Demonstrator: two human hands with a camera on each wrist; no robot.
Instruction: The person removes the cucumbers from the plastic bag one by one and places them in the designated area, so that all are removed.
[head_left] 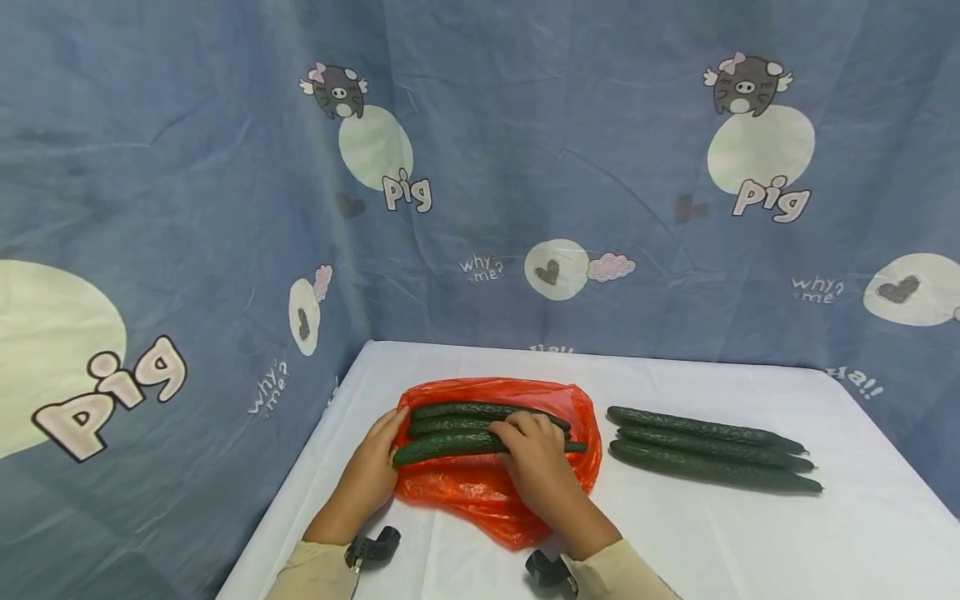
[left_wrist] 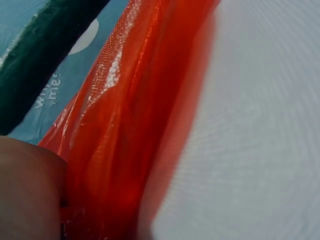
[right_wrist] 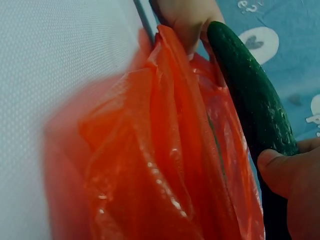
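Six cucumbers (head_left: pixel 450 447), three at frame centre, three at right; one bag (head_left: pixel 465 483), centre; one left hand (head_left: pixel 377 461), one right hand (head_left: pixel 536 460), lower centre; two sleeves (head_left: pixel 315 571) and two black devices (head_left: pixel 372 547), near bottom edge; one table (head_left: pixel 712 542), lower half; two pig figures (head_left: pixel 335 90), one upper left of centre, one upper right.

On the blue cloth (head_left: pixel 480 83) behind the white table (head_left: pixel 750 533), we can read "pig" (head_left: pixel 407 192) twice and "why? me?" (head_left: pixel 482 268) twice. We see both again left of the table. By its back right corner, we read "Ha!!" (head_left: pixel 855 382).
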